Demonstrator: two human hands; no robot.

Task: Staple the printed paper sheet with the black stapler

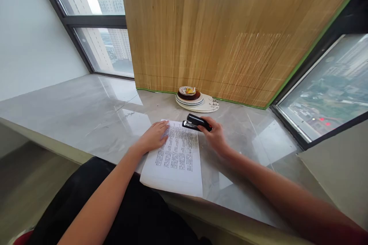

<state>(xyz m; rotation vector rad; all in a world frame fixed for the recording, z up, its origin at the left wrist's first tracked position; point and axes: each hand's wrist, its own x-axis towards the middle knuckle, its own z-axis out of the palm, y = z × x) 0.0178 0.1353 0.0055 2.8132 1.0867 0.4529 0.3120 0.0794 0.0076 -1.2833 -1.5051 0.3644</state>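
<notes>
Printed paper (175, 174) lies on the grey marble-look sill, its near end reaching the front edge; whether it is one sheet or several I cannot tell. My left hand (153, 136) rests with its fingers stretched over the paper's upper left edge. In my right hand (214, 134) is a black stapler (198, 121), the fingers wrapped round its rear part. The stapler's jaws are apart and point left, over the paper's upper right corner. Whether they touch the paper is not clear.
Behind the paper stands a stack of plates (189, 101) with a small patterned dish on top, beside an oval plate (211, 105). A bamboo blind (201, 30) hangs at the back. Windows flank it left and right. The sill's front edge (230, 216) runs above my legs.
</notes>
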